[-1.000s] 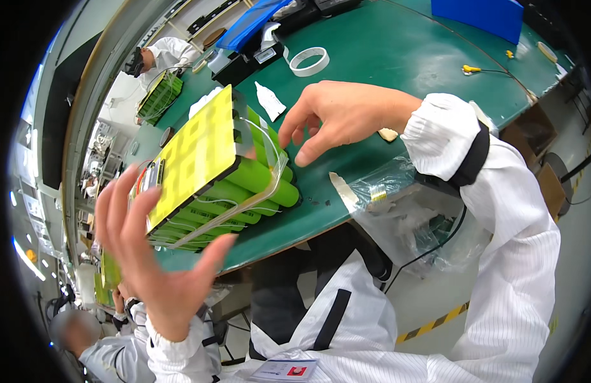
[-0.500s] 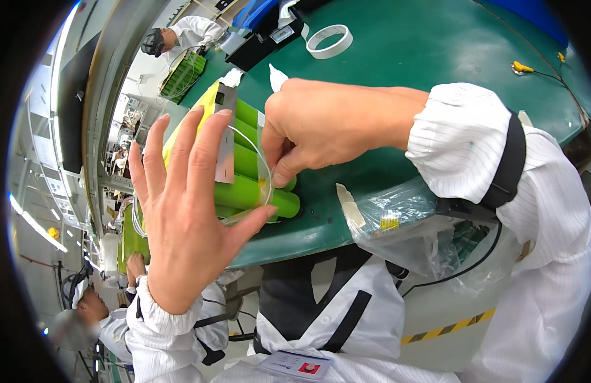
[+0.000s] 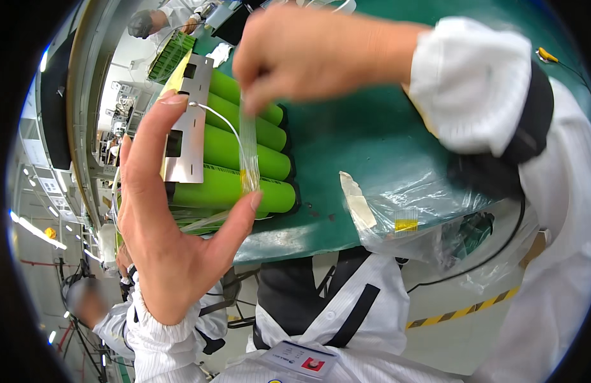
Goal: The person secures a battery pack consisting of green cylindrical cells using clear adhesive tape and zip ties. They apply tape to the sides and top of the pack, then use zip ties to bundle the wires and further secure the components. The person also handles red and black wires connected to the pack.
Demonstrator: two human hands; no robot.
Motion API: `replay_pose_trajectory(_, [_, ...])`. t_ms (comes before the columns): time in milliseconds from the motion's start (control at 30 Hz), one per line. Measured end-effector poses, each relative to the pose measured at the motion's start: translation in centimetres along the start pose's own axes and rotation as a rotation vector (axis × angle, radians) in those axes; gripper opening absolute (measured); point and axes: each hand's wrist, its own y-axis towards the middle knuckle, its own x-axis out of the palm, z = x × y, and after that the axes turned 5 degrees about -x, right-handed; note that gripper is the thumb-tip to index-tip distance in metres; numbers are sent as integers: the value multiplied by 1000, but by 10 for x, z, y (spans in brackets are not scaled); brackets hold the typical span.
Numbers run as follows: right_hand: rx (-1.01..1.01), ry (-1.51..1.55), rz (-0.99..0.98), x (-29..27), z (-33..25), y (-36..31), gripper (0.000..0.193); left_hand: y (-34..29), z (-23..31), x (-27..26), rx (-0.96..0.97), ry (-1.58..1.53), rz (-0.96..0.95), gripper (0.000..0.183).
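Note:
A battery pack of several green cylindrical cells stands at the table's left edge, with a silver metal plate along one side. My left hand grips the pack, its index finger by the plate and its thumb at the nearest cell. Across the cells runs a strip of clear tape, with a yellow patch near my thumb. A white wire curves from the plate to the tape. Above the far cells, my right hand is blurred, its fingers pinched at the tape's upper end.
A clear plastic bag hangs over the near table edge by a black cable. A yellow clip lies far right. Co-workers sit on the left, one near another green pack.
My right hand has moved up and away from the nearest cell, and the tape now stretches across the cells towards it. My left hand remains at the pack. The view has shifted slightly.

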Motion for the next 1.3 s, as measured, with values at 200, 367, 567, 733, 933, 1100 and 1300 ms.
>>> replay_pose_trajectory(200, [28, 325, -310, -54, -16, -14, 20, -7, -2, 9, -23, -106, 104, 88])
replay_pose_trajectory(367, [23, 482, -476, -57, -8, -11, 19, -7, -4, 13, 20, -141, 39, 83])
replay_pose_trajectory(567, [30, 327, -345, -35, -20, -10, 23, 20, 0, -48, 205, -37, -182, 78])
replay_pose_trajectory(733, [265, 179, -417, -11, -19, -6, 53, 12, -6, -10, 261, 217, -102, 94])
replay_pose_trajectory(933, [195, 133, -394, -8, -31, 7, 60, -7, -8, -2, 140, 176, 72, 109])
replay_pose_trajectory(1100, [26, 135, -304, 3, -21, 8, 57, -21, -20, 6, -41, -23, 99, 121])
replay_pose_trajectory(1300, [-207, 10, -265, 10, -10, 8, 53, -24, -21, 12, -107, -128, 123, 127])
